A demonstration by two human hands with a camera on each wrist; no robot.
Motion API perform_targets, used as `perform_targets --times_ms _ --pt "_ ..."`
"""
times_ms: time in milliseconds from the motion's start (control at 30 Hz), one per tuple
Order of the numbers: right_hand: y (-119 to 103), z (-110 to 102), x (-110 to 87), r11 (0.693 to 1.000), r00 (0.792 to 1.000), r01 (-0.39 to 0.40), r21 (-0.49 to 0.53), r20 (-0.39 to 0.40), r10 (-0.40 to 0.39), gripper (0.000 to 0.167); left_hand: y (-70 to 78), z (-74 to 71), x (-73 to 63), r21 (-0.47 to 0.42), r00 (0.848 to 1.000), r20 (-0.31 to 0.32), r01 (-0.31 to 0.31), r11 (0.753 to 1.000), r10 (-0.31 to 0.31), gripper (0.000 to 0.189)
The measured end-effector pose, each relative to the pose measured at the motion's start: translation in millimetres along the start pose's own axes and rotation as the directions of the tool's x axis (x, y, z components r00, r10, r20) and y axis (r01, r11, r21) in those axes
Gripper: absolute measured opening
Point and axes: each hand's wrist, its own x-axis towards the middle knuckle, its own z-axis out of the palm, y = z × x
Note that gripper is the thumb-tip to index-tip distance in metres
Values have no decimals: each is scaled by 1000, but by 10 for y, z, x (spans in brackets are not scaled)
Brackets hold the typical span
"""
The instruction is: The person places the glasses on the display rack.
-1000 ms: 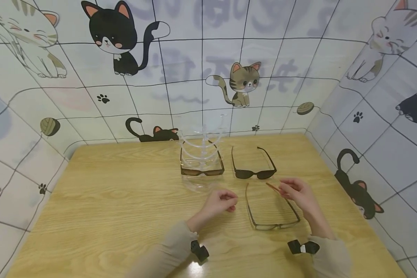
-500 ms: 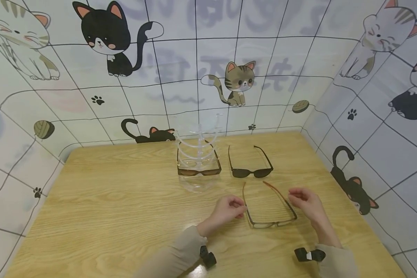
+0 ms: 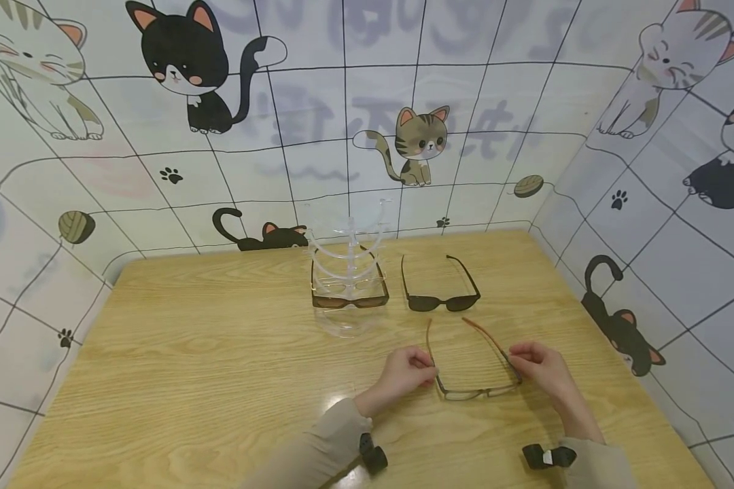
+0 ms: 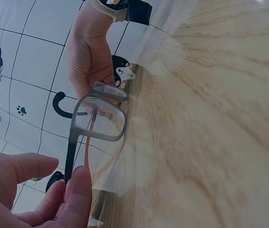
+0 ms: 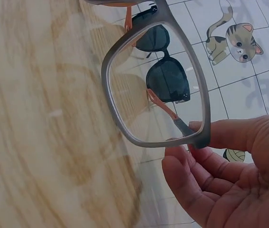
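A pair of clear eyeglasses (image 3: 465,394) with grey frame and orange temple tips stands unfolded on the wooden table, lenses toward me. My left hand (image 3: 404,370) is at its left temple. In the left wrist view its fingertips (image 4: 80,183) touch the dark temple, with the thumb slightly apart from it. My right hand (image 3: 541,367) pinches the right temple near the hinge. In the right wrist view the thumb passes behind the rim's corner and the curled fingers (image 5: 179,173) lie on the other side.
Behind the eyeglasses lie black sunglasses (image 3: 443,303), unfolded. To their left stands a transparent tiered display rack (image 3: 351,255), with brown-tinted glasses (image 3: 350,301) at it. Cat-printed sheeting (image 3: 318,102) encloses the wooden table (image 3: 208,353) at the back and sides.
My left hand has moved right to the left temple. The right hand has come down from the right temple's tip toward the hinge. The eyeglasses stay in place on the table.
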Motion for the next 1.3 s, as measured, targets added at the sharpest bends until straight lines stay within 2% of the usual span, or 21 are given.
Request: perform_targets --times_ms 167,333,500,667,800,933,1133,1300 --pt "24 11 20 1000 1000 -9 7 -9 9 31 -26 28 14 -16 1000 -28 -5 1000 5 8" --pt "30 8 28 999 1000 -28 17 -4 28 31 -14 37 5 -4 999 -33 21 1000 -21 7" --pt "16 -3 24 999 999 -37 9 18 36 32 29 41 -1 -23 997 -22 76 997 -76 8" --pt "17 0 28 999 999 -36 30 28 35 30 58 36 -14 -89 991 -2 130 987 -131 11" --pt "31 3 22 997 999 -45 68 31 43 32 44 54 7 -163 982 20 188 968 -187 13" --pt "36 -3 -1 995 998 -50 88 32 48 32 36 75 21 -202 973 25 230 952 -229 10" --pt "-2 -26 -51 993 999 -46 112 13 45 29 50 74 -1 -243 969 44 245 939 -242 12" --pt "-65 -46 -104 993 999 -38 116 3 38 31 116 42 -59 -280 973 60 230 932 -222 17"
